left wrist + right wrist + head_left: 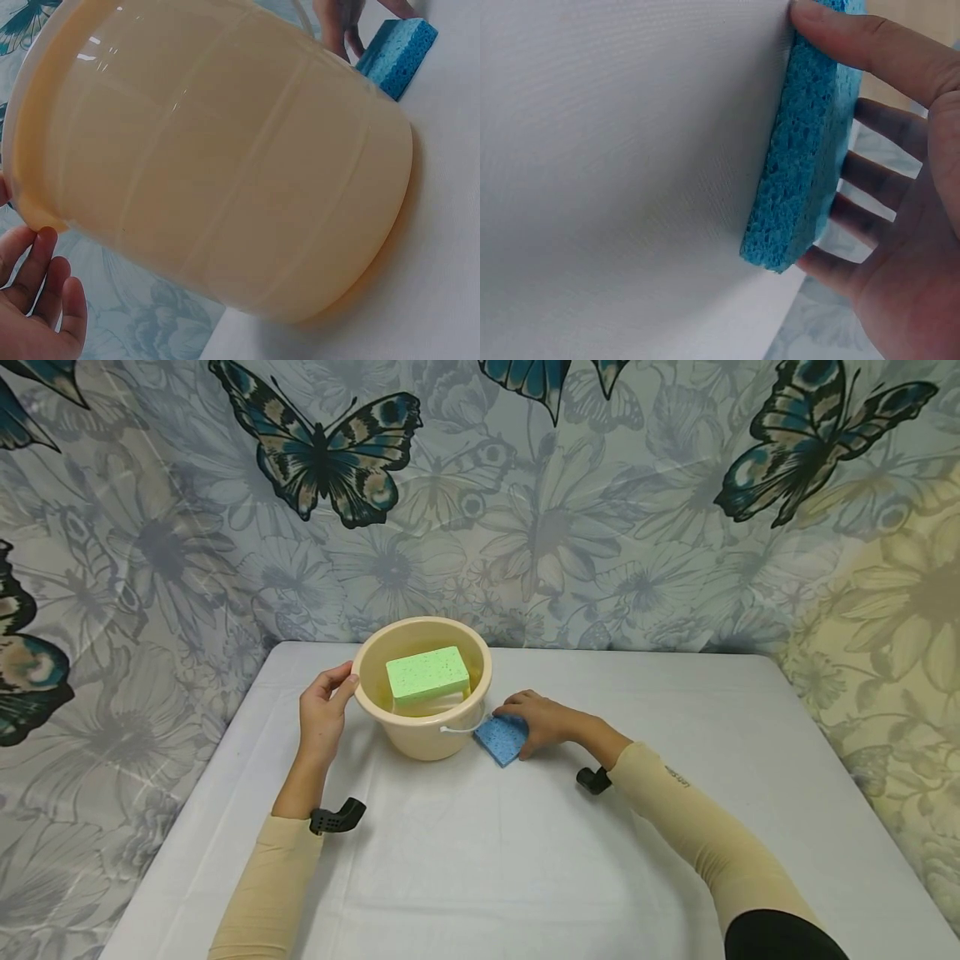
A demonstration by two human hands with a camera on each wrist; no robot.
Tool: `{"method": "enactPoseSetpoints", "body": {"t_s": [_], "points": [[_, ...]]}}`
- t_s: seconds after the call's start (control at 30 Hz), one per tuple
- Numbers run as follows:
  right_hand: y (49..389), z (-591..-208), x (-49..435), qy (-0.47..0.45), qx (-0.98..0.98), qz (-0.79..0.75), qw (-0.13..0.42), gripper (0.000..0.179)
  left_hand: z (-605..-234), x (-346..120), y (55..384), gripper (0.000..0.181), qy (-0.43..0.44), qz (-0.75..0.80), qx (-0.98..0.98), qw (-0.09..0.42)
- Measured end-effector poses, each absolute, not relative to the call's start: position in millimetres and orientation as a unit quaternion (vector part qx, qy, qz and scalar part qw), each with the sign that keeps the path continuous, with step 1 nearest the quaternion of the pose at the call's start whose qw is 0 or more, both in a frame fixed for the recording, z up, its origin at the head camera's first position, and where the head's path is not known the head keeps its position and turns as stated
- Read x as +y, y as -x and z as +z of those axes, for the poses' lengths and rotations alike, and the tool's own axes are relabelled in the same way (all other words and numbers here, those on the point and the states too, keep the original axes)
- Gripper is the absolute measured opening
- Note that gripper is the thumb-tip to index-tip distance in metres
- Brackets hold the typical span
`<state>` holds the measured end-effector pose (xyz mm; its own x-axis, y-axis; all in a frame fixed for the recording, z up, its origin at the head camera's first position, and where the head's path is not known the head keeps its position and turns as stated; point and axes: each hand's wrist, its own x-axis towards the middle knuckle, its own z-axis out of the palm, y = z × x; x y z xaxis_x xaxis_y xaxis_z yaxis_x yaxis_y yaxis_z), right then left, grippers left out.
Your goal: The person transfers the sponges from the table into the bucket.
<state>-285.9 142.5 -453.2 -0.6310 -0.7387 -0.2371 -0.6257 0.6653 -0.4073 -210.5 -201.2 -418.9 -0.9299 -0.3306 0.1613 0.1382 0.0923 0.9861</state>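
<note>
A cream plastic bucket (pixel 423 739) stands upright on the white table, its thin handle (pixel 461 728) hanging down at the front right. Inside it, a green sponge (pixel 427 675) sits on top of a paler block. My left hand (pixel 324 706) pinches the bucket's rim at the left, between thumb and fingers; the left wrist view shows its fingertips (pixel 46 236) at the rim. A flat blue sponge (pixel 501 739) lies on the table beside the bucket's right side. My right hand (pixel 551 720) grips this sponge, thumb on the near edge and fingers on the far edge (pixel 795 150).
The table (pixel 525 860) has a white cloth, and its back edge runs close behind the bucket. A curtain (pixel 555 543) with butterflies and flowers hangs behind and at both sides. Black wrist devices (pixel 337 817) sit on both forearms.
</note>
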Motion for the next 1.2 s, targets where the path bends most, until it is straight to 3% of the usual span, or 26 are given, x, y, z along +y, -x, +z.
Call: {"method": "enactPoseSetpoints", "body": {"t_s": [0.5,1.2], "points": [[287.8,-443.5,149.9,0.349,0.905,-0.145,0.197,0.079,-418.6,-201.9,210.3,0.035,-0.069,-0.67,-0.718,0.179],[314.6,-387.1,177.7,0.269,0.94,-0.147,0.149,0.082,-420.3,-202.0,211.6,0.034,-0.064,-0.671,-0.717,0.181]]}}
